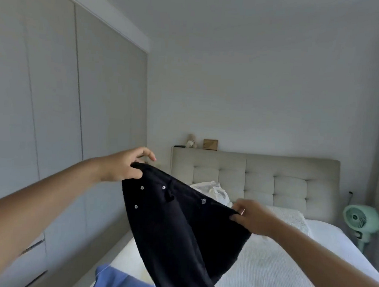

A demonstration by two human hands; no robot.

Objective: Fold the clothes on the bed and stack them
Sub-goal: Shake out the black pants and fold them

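Note:
A pair of black jeans [179,227] with silver rivets hangs in the air above the bed [265,270], held up by its waistband. My left hand [125,166] pinches the waistband's left corner, higher up. My right hand [253,216] grips the right corner, lower down and closer to the bed. The legs drop out of view at the bottom edge. A blue garment [120,281] lies on the bed's near left corner. A crumpled white garment [214,190] sits near the headboard, behind the jeans.
A tall grey wardrobe [53,112] runs along the left, close to the bed. A padded beige headboard [270,179] carries a small toy and a wooden frame. A white pillow [290,216] lies under it. A mint-green fan [361,222] stands at the right.

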